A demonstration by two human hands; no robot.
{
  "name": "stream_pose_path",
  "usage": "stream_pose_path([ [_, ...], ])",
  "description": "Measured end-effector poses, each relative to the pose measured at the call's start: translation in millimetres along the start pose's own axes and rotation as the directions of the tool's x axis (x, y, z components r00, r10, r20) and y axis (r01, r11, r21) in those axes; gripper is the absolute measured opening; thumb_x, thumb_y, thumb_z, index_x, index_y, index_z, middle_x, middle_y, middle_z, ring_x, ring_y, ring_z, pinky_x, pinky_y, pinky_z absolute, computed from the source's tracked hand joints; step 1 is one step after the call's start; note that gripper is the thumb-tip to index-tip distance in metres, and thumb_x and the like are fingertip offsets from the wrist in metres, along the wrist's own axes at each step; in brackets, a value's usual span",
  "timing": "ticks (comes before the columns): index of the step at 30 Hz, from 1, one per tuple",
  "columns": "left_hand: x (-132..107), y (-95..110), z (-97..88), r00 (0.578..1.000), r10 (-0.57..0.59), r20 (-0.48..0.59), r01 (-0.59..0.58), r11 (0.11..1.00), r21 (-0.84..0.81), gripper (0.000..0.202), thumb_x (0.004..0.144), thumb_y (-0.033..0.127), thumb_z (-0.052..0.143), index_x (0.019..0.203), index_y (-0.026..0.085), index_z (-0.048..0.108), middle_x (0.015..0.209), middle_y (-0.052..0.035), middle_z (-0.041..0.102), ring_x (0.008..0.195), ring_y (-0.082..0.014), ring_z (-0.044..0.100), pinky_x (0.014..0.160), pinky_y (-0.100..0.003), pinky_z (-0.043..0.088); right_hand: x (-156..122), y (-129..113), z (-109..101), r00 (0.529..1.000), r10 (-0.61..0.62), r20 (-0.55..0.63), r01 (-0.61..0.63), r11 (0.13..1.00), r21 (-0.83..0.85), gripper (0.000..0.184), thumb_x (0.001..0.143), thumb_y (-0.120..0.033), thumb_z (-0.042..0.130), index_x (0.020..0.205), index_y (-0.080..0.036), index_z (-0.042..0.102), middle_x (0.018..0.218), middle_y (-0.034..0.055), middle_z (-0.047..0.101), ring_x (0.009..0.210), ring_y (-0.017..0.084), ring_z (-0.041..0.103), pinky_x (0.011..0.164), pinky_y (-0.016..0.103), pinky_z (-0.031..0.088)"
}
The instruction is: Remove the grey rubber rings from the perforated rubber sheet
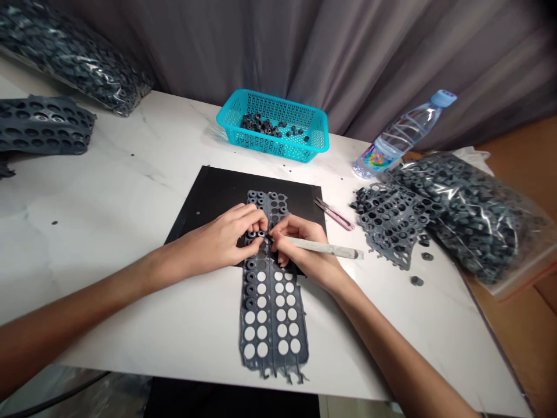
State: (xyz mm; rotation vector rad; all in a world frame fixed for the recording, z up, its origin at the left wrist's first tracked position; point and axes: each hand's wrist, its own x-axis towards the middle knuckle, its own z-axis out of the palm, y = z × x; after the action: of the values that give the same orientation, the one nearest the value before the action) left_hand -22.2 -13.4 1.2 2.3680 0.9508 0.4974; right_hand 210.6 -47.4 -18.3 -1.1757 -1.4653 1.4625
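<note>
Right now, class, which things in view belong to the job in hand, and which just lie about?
Likely belonging:
holed dark sheet, at the left hand
pale stick-like tool, in the right hand
black board, under part of the sheet
turquoise basket of dark pieces
plastic bags of pieces

Likely just lying about:
water bottle
pink snips

Soft, moderate light on white marble-patterned desk (130, 191). Pleated grey fabric curtain (270, 46) dimmer, top right corner near black. Glare streaks on clear plastic bag of dark grey pieces (478, 226). Wide-angle stretch at edges, fine detail soft.
</note>
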Motion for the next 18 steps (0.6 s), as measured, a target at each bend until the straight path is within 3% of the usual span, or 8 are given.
stream_pose_path([
  [6, 0.2, 0.5, 0.1, 0.993, 0.118, 0.003, -0.117, 0.977, 0.177, 0.011, 0.111, 0.025, 0.055, 0.111, 0.017, 0.062, 0.107, -0.0052, 0.066, 0.104, -0.0242, 0.062, 0.096, -0.04, 0.05, -0.6, -0.9, 0.9, 1.0, -0.026, 0.003, 0.027, 0.998, -0.059, 0.003, 0.093, -0.02, 0.067, 0.09, -0.021, 0.065, 0.077, -0.0031, 0.068, 0.058, 0.011, 0.063, 0.056, 0.022, 0.05],
  [9, -2.3, -0.5, 0.8, 0.968, 0.244, 0.053, -0.246, 0.904, 0.351, 0.018, 0.113, 0.018, 0.048, 0.115, 0.013, 0.065, 0.114, -0.0107, 0.07, 0.109, -0.0276, 0.064, 0.106, -0.044, 0.05, -1.2, -3.8, 1.6, 0.999, -0.041, 0.013, 0.042, 0.993, -0.113, 0.006, 0.095, -0.023, 0.066, 0.09, -0.021, 0.063, 0.074, -0.004, 0.065, 0.058, 0.012, 0.062, 0.057, 0.022, 0.049],
  [12, -6.1, -2.9, 3.6, 0.94, 0.331, 0.076, -0.334, 0.858, 0.391, 0.027, 0.111, 0.007, 0.041, 0.115, 0.013, 0.067, 0.117, -0.012, 0.072, 0.11, -0.027, 0.065, 0.11, -0.044, 0.048, -1.9, -7.5, 3.5, 0.997, -0.07, 0.014, 0.071, 0.972, -0.223, 0.011, 0.097, -0.025, 0.065, 0.088, -0.021, 0.062, 0.07, -0.0044, 0.062, 0.059, 0.012, 0.059, 0.056, 0.022, 0.044],
  [14, -7.5, -3.8, 6.7, 0.942, 0.332, -0.047, -0.305, 0.908, 0.288, 0.028, 0.111, 0.006, 0.04, 0.113, 0.015, 0.067, 0.112, -0.0094, 0.073, 0.105, -0.0242, 0.067, 0.104, -0.039, 0.051, -2.4, -8.8, 5.3, 0.996, -0.094, -0.001, 0.09, 0.95, -0.299, 0.014, 0.097, -0.027, 0.065, 0.085, -0.021, 0.062, 0.068, -0.0043, 0.059, 0.059, 0.012, 0.056, 0.055, 0.022, 0.041],
  [16, -7.2, -3.8, 10.1, 0.943, 0.216, -0.252, -0.196, 0.975, 0.102, 0.02, 0.113, 0.013, 0.047, 0.108, 0.017, 0.066, 0.105, -0.0056, 0.072, 0.097, -0.0203, 0.068, 0.094, -0.033, 0.052, -3.2, -8.4, 6.6, 0.995, -0.097, -0.023, 0.085, 0.944, -0.318, 0.014, 0.097, -0.027, 0.065, 0.085, -0.02, 0.064, 0.067, -0.004, 0.059, 0.058, 0.011, 0.054, 0.054, 0.022, 0.04],
  [18, -5.6, -3.8, 12.2, 0.936, 0.07, -0.346, -0.099, 0.993, -0.069, 0.013, 0.113, 0.021, 0.056, 0.105, 0.019, 0.066, 0.101, -0.0025, 0.071, 0.094, -0.0174, 0.067, 0.09, -0.03, 0.052, -4.1, -6.9, 6.6, 0.997, -0.071, -0.04, 0.058, 0.964, -0.259, 0.011, 0.096, -0.025, 0.065, 0.086, -0.02, 0.065, 0.068, -0.0035, 0.061, 0.058, 0.011, 0.056, 0.054, 0.021, 0.043],
])
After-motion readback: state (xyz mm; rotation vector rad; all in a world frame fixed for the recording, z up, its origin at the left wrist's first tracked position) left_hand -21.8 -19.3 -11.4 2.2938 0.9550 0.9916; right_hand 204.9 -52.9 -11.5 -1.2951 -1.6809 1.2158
